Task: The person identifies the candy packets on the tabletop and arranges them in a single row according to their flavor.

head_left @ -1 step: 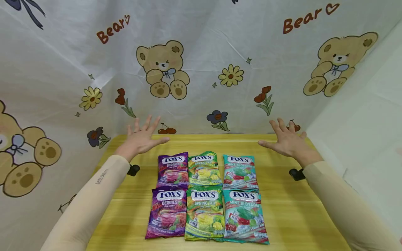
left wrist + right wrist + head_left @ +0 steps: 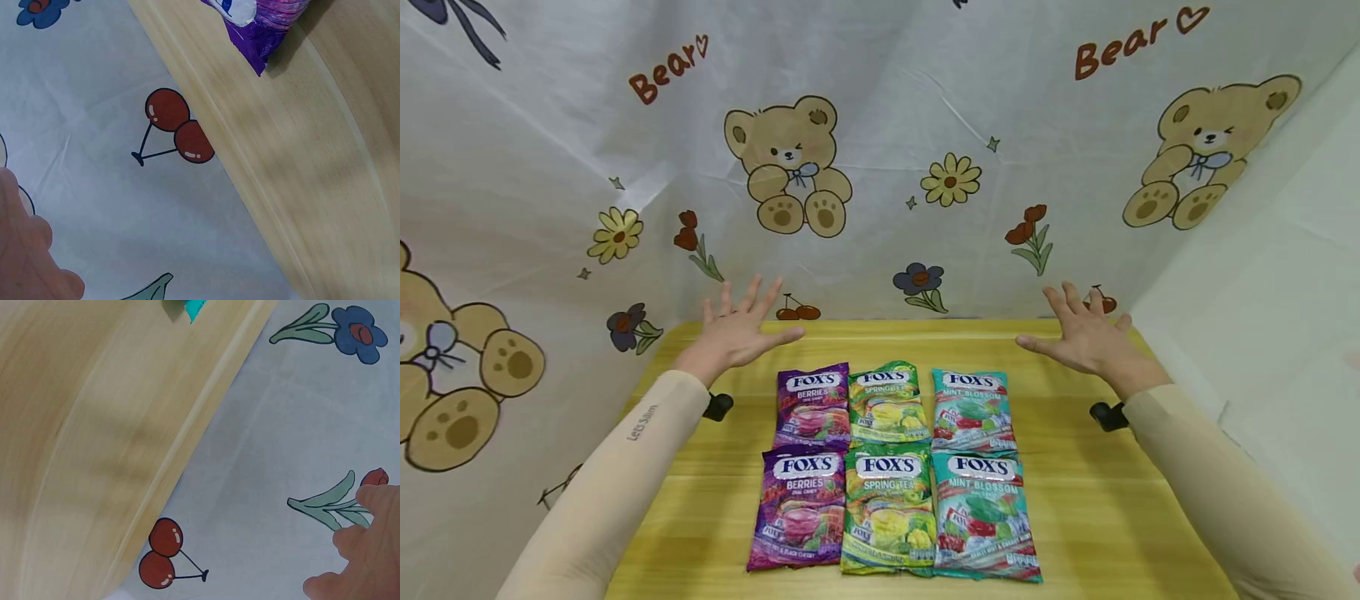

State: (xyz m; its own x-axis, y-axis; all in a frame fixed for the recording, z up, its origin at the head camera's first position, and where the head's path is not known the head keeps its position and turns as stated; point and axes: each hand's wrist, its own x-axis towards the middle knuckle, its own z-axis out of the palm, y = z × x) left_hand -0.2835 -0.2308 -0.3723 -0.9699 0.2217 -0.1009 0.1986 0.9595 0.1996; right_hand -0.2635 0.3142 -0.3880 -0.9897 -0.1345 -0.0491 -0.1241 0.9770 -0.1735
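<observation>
Several Fox's candy bags lie flat on a yellow wooden table, in two rows of three. The purple Berries bags are on the left, the green Spring Tea bags in the middle, and the teal Mint Blossom bags on the right. My left hand hovers over the far left of the table with its fingers spread, holding nothing. My right hand mirrors it at the far right, also empty. The left wrist view catches a purple bag corner, and the right wrist view a teal corner.
A white cloth printed with bears, flowers and cherries hangs behind and to the left of the table. A plain white wall stands on the right. Black clips sit on the table's left and right edges.
</observation>
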